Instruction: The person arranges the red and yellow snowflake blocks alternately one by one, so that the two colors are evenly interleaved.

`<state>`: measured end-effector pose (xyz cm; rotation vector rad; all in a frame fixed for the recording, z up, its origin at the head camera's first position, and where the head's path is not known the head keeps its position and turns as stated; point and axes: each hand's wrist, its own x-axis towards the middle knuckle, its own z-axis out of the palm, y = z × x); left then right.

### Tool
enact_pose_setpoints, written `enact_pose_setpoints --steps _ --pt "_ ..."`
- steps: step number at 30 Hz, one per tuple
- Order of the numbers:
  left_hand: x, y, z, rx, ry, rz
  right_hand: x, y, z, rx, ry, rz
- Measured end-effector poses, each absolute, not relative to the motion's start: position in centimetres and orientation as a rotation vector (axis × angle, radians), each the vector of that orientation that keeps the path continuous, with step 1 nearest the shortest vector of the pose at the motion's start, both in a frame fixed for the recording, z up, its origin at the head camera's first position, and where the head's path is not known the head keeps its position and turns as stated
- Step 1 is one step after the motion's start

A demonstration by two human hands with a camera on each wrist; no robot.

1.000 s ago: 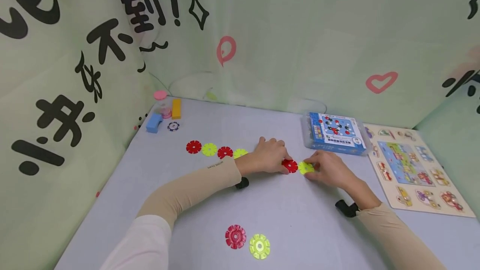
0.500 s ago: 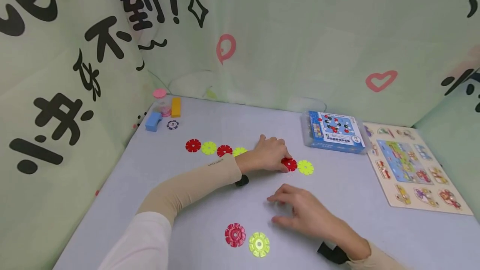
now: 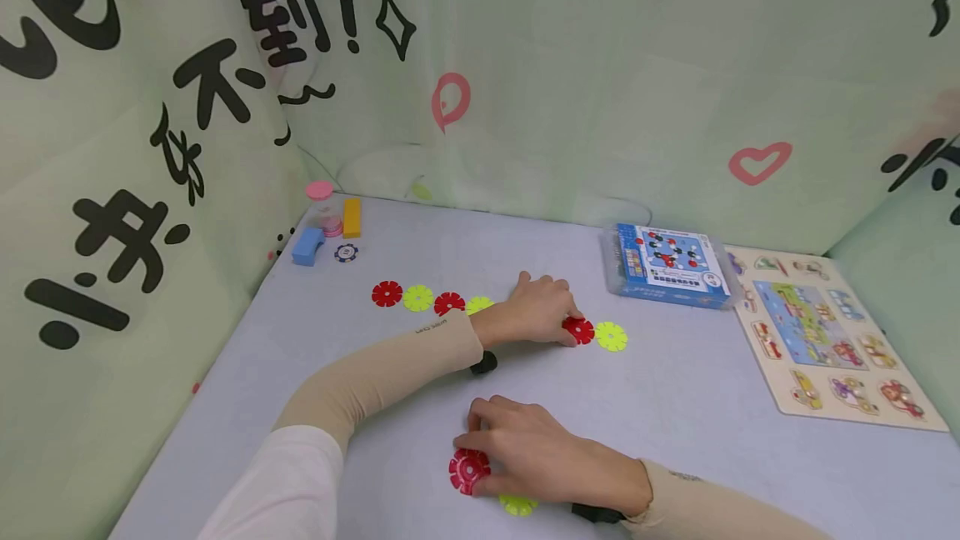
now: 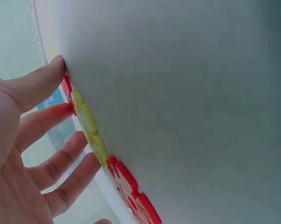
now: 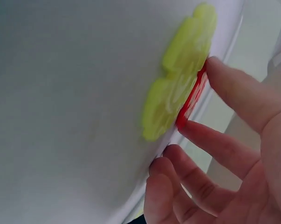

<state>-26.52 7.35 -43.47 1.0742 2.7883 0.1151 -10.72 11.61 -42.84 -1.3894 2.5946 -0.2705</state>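
Toward the table's back, my left hand (image 3: 536, 311) holds a red notched plastic disc (image 3: 580, 331) by its edge, between thumb and index finger. That disc lies in a row of alternating red and yellow-green discs, with a yellow-green disc (image 3: 612, 337) at its right end. The left wrist view has a yellow disc (image 4: 90, 128) and another red disc (image 4: 133, 191) beside the fingers. Closer to the front, my right hand (image 3: 536, 452) pinches a second red disc (image 3: 469, 471), thumb and index at opposite edges. Under that hand, a yellow-green disc (image 3: 518, 507) is partly hidden.
A blue boxed set (image 3: 671, 265) stands at the back right, beside a wooden puzzle board (image 3: 783, 390). In the far left corner are a blue block (image 3: 307, 247), a yellow block (image 3: 352, 217), a pink-lidded jar (image 3: 322, 208) and a chip (image 3: 347, 253). Printed curtains enclose the table.
My right hand has let go of the yellow-green disc at the row's right end, come toward the front and taken hold of the red disc there. The left hand stays on its disc.
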Motion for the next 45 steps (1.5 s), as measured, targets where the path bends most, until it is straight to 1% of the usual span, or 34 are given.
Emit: enact_pose_setpoints --steps 3,8,14,21,25,28,30,33,40,42,45 --pt "-26.5 7.4 -43.4 1.076 2.797 0.111 -10.6 11.2 -42.9 -1.431 2.594 -0.268" --pt "-26.7 7.3 -43.5 1.062 2.799 0.101 -10.2 10.8 -42.8 -1.406 2.59 -0.294" --pt "-26.8 7.2 -43.6 1.068 2.791 0.113 -9.5 10.4 -42.5 -1.454 2.534 -0.3" --pt "-26.9 7.1 -43.5 1.059 2.78 0.116 -10.3 10.6 -42.4 -1.437 2.411 -0.457" --pt "-26.8 7.0 -43.5 1.055 2.78 0.116 -10.4 10.6 -42.2 -1.45 2.462 -0.39" --pt "-26.7 7.1 -43.4 1.065 2.788 0.116 -10.3 11.4 -41.8 -1.394 2.51 -0.403" --pt "-26.7 7.1 -43.3 1.07 2.79 0.118 -10.6 12.9 -41.4 -1.301 2.549 -0.468" --pt "-26.6 7.2 -43.3 1.072 2.786 0.126 -11.8 16.8 -40.9 -1.081 2.648 -0.573" --pt "-26.7 7.2 -43.4 1.082 2.771 0.174 -17.4 29.0 -40.5 -0.52 2.897 -0.517" --pt "-26.7 7.3 -43.3 1.085 2.768 0.196 -18.7 31.4 -40.9 -0.416 2.906 -0.504" --pt "-26.7 8.0 -42.9 1.091 2.75 0.24 -20.0 33.6 -41.5 -0.361 2.889 -0.505"
